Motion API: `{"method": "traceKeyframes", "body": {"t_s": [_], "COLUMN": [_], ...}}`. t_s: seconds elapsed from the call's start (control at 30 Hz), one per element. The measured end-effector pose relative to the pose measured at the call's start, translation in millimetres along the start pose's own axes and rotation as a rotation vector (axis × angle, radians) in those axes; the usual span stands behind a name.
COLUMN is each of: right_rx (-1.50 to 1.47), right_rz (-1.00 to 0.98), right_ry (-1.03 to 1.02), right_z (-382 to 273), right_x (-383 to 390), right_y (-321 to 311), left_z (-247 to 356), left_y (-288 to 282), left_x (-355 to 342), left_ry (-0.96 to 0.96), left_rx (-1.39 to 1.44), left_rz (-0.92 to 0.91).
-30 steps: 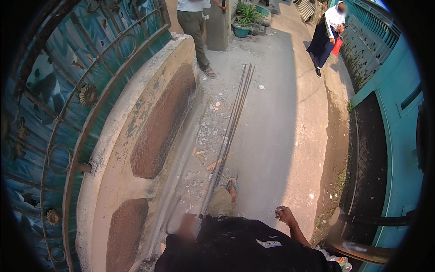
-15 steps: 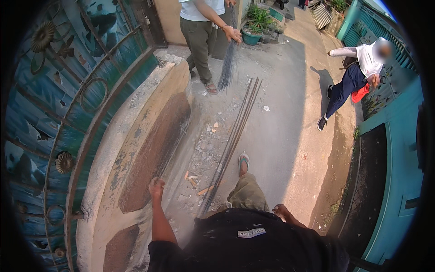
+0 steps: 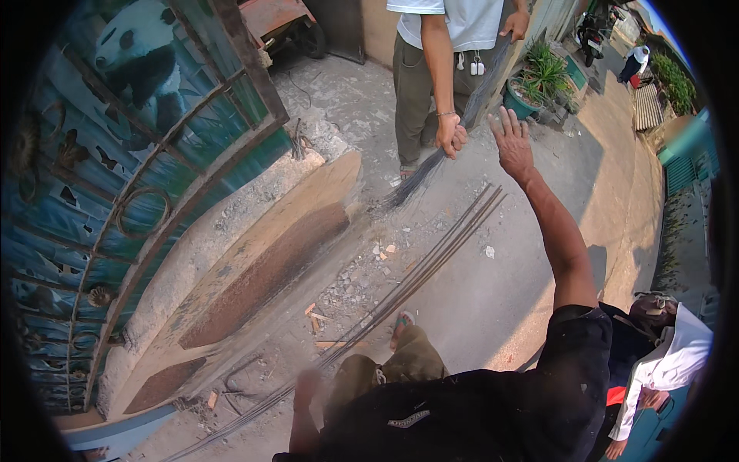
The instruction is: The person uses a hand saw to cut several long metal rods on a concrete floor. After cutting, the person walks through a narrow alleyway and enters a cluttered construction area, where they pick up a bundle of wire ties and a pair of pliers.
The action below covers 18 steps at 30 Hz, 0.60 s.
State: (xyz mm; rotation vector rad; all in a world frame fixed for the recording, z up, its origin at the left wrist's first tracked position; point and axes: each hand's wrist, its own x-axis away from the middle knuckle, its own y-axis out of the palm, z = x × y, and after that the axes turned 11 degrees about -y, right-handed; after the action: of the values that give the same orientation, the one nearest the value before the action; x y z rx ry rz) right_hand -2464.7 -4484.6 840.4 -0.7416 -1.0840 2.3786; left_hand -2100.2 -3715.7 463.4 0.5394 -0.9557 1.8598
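Note:
My right hand [image 3: 514,142] is raised with fingers spread and nothing in it, just right of a co-worker's hand [image 3: 450,138] that grips a bundle of thin grey strands [image 3: 400,189]; the strands' lower end hangs near the ground. My left hand [image 3: 306,389] is low by my leg, blurred, its fingers unclear. Long thin metal rods [image 3: 435,254] lie on the dusty ground between me and the co-worker.
Left, a panda-painted gate [image 3: 154,77] stands on a low concrete wall [image 3: 231,231]. Rubble [image 3: 350,289] lies beside the rods. A potted plant [image 3: 539,77] and parked motorbike [image 3: 591,38] are up the alley. A passer-by [image 3: 662,354] is close on my right.
My right hand has risen forward and spread its fingers. My left hand has dropped back. The co-worker has lowered the strands. The passer-by has come alongside me. The view has turned.

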Motion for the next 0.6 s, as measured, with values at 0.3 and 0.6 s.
{"method": "traceKeyframes", "body": {"t_s": [0.3,0.6], "right_rx": [-0.127,-0.269], "right_rz": [-0.143,-0.304], "right_ry": [-0.237,-0.617], "right_z": [-45,-90], "right_x": [-119,-26], "right_y": [46,66], "left_z": [24,-20], "left_y": [15,68], "left_x": [154,207], "left_ry": [0.002,-0.672], "left_rx": [0.074,0.474], "left_rz": [0.468,0.586]}}
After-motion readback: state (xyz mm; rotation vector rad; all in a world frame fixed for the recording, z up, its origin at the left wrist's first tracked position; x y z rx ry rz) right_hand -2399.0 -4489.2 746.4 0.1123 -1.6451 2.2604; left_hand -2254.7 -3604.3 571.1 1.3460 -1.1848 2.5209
